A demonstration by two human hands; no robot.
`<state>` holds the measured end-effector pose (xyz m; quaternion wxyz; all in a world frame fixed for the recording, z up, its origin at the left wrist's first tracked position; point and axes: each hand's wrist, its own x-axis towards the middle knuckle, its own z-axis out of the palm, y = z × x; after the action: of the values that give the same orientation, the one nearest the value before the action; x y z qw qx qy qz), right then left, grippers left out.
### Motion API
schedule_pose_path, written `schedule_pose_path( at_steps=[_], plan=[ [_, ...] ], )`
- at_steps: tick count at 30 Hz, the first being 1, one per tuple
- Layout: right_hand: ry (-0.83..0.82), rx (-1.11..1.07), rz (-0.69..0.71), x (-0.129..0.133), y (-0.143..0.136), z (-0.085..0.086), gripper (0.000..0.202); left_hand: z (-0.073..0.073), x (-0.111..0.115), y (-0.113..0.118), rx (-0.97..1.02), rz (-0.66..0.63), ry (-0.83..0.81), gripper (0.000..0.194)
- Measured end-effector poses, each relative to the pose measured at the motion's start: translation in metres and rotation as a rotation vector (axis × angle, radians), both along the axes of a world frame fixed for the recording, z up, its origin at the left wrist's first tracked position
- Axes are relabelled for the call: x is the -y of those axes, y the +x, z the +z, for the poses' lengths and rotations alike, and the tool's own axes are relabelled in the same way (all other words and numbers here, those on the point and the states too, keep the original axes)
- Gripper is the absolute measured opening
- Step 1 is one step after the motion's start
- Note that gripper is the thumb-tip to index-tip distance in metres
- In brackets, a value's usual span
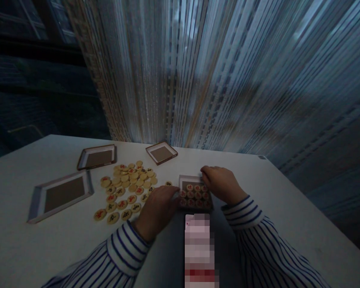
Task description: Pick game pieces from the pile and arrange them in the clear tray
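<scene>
A small box (195, 178) stands in front of me, with rows of round Chinese chess pieces (190, 195) in it, marked in red. Its far-left part shows bare bottom. My left hand (157, 210) is at the box's left wall, fingers bent together against the edge; the thumb side is in shadow. Over the far right corner curls my right hand (223, 184), its fingertips at the right-hand pieces. Whether a piece is between those fingers is hidden. Left of the box lies a loose heap of pieces (132, 176), some face up in red or black, others blank side up.
Three shallow trays lie on the white table (66, 244): a left one (64, 194), a far-left one (99, 157) and a far one (162, 154). A single piece (168, 183) sits near the box. A phone (198, 244) lies in front. Behind hangs a string curtain (180, 80).
</scene>
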<state>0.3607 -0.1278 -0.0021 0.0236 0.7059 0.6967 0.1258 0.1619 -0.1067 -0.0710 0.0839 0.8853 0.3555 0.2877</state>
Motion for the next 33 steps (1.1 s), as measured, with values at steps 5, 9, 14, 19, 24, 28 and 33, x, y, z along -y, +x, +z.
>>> schedule_pose_path(
  at_steps=[5,9,14,19,24,28,33],
  plan=[
    [0.058,-0.112,0.066,0.013,-0.012,0.008,0.029,0.006,-0.002,-0.003,0.108,0.041,0.009,0.016],
    [0.113,-0.242,0.147,0.027,-0.017,0.0,0.029,0.01,-0.004,-0.008,0.198,0.06,-0.034,0.017],
    [0.191,-0.365,0.214,0.046,-0.022,-0.02,0.027,0.017,-0.002,-0.015,0.278,0.086,-0.146,0.021],
    [0.371,-0.495,0.27,0.054,-0.026,-0.046,0.028,0.027,0.003,-0.03,0.294,0.084,-0.154,0.023],
    [0.455,-0.492,0.278,0.055,-0.024,-0.064,0.024,0.025,0.007,-0.061,0.289,0.124,-0.049,0.024],
    [0.426,-0.515,0.328,0.062,-0.026,-0.065,0.02,0.015,0.012,-0.078,0.311,0.183,0.022,0.026],
    [0.433,-0.552,0.41,0.068,-0.035,-0.061,0.018,0.008,0.021,-0.077,0.228,0.108,0.068,0.025]
  ],
)
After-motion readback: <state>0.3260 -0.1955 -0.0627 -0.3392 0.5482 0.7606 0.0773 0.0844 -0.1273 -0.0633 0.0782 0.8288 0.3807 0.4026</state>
